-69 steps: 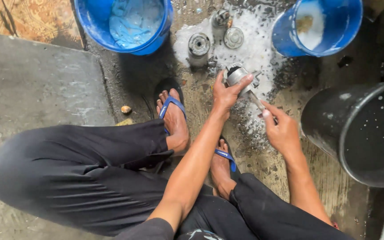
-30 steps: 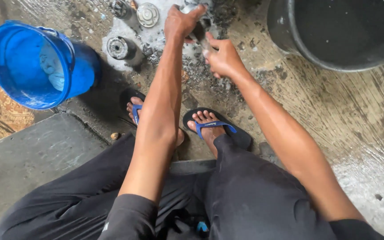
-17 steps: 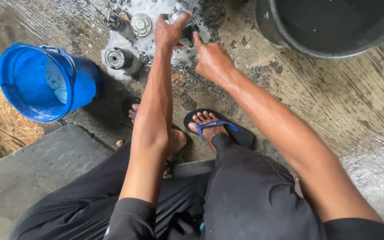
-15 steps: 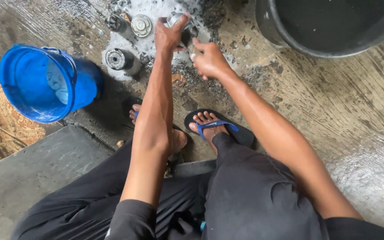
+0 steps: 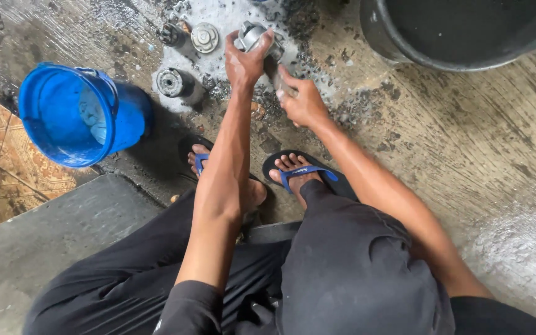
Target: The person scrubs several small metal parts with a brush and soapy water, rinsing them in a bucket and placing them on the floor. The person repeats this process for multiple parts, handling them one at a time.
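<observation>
Near the top centre of the frame, the left hand (image 5: 245, 62) was clamped over a round metal part (image 5: 250, 37), fingers curled around its rim and holding it against the wet concrete floor (image 5: 479, 155). Just to the right and slightly lower, the right hand (image 5: 303, 102) was closed around a slim tool (image 5: 282, 87) (too blurred to tell what kind), its tip touching the part's lower edge. White foam (image 5: 231, 15) lay spread over the floor around the part. Left of it stood two more metal pieces: a flat round one (image 5: 205, 37) and a dark cylindrical one (image 5: 171, 82). A blue bucket (image 5: 75, 118) sat at the left edge, a big black tub (image 5: 454, 31) in the upper right corner. Blue sandals (image 5: 302, 172) showed below the hands.
</observation>
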